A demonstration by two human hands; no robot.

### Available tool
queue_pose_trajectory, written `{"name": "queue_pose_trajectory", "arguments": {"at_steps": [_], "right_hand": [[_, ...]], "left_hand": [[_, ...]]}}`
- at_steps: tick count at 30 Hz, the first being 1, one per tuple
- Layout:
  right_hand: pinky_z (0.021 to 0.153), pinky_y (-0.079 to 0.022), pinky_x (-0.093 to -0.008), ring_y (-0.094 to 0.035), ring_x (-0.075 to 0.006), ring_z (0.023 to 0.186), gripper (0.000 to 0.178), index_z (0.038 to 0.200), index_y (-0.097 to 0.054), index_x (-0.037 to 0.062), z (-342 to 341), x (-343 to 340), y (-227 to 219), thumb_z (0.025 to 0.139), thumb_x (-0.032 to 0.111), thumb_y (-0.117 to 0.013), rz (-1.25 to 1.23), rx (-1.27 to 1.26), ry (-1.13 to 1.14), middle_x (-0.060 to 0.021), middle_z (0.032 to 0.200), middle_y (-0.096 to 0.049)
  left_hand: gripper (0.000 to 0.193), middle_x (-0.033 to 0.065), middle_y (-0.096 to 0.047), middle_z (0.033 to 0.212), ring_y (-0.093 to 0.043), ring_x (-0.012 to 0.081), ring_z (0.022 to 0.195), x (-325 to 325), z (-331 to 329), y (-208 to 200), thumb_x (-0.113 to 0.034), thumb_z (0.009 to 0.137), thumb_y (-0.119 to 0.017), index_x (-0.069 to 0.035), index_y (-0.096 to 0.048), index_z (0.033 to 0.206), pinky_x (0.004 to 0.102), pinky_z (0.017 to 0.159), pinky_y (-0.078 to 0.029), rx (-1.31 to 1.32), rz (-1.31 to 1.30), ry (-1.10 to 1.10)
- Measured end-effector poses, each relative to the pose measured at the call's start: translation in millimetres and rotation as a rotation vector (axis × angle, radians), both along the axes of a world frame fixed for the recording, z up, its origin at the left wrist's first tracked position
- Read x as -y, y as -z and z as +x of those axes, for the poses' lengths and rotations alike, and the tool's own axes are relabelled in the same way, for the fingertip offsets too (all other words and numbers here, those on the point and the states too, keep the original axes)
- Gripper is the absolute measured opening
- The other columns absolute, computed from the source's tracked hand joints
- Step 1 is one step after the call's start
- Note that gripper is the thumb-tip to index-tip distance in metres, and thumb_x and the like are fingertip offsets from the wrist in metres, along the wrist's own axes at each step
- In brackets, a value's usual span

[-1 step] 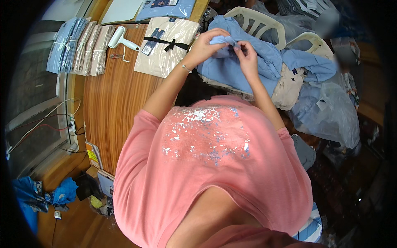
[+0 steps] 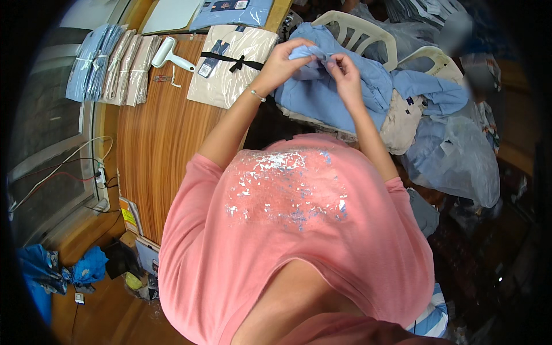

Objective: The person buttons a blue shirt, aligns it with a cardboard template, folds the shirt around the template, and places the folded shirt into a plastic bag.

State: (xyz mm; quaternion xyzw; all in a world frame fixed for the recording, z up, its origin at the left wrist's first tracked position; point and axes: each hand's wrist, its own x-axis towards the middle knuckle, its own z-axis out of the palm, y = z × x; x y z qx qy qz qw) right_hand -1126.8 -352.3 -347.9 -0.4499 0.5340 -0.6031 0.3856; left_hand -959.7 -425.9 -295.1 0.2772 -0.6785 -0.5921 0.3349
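A light blue garment [image 2: 322,98] lies heaped over a pale plastic chair, its sleeve trailing off to the right. My left hand [image 2: 283,64] grips a raised fold of it, thumb and fingers closed on the cloth. Close by on the right, my right hand [image 2: 347,77] is pinched at the edge of that same fold. The exact detail between the fingertips is too small to make out. To the left of the hands, a folded beige garment in clear wrap [image 2: 230,86], tied with a black ribbon, rests on the wooden table [image 2: 167,138].
A white lint roller [image 2: 171,55] and rows of wrapped garments [image 2: 109,66] lie along the table's far left. More packaged blue clothing [image 2: 233,12] sits at the back. The white chair [image 2: 365,37] stands under the heap, with a beige garment [image 2: 402,123] and clear plastic bags [image 2: 460,155] to its right.
My right hand has shifted slightly upward at the cloth, and my left hand has moved a little up and left. Both stay on the blue garment.
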Motion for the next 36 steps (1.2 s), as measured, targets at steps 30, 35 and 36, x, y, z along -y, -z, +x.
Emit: {"name": "queue_pose_trajectory", "arguments": {"at_steps": [30, 35, 36], "right_hand": [[0.074, -0.039, -0.0173, -0.05, -0.0036, 0.081, 0.014, 0.099, -0.055, 0.0006, -16, 73, -147, 0.091, 0.011, -0.049, -0.19, 0.071, -0.649, 0.0023, 0.087, -0.056], [0.074, -0.039, -0.0211, -0.048, -0.0069, 0.081, 0.018, 0.097, -0.053, 0.0011, -28, 55, -195, 0.084, 0.013, -0.057, -0.327, -0.273, -0.732, -0.0009, 0.087, -0.054], [0.074, -0.04, -0.0223, -0.048, -0.0076, 0.079, 0.018, 0.096, -0.054, 0.0015, -32, 54, -194, 0.082, 0.013, -0.06, -0.359, -0.391, -0.706, -0.0019, 0.087, -0.055]], "left_hand": [[0.016, 0.0055, -0.059, 0.102, -0.054, 0.009, 0.087, -5, 25, -91, -0.006, 0.082, -0.062, 0.0, -0.063, 0.097, 0.0227, 0.076, -0.044, -0.202, -0.253, -0.532], [0.014, 0.0054, -0.062, 0.096, -0.058, 0.0106, 0.084, -26, 14, -132, 0.001, 0.081, -0.062, 0.001, -0.062, 0.094, 0.0231, 0.076, -0.048, -0.451, -0.069, -0.365], [0.015, 0.0043, -0.064, 0.091, -0.059, 0.0105, 0.082, -29, 11, -131, -0.001, 0.08, -0.064, 0.001, -0.062, 0.095, 0.022, 0.072, -0.049, -0.418, -0.095, -0.357]]}}
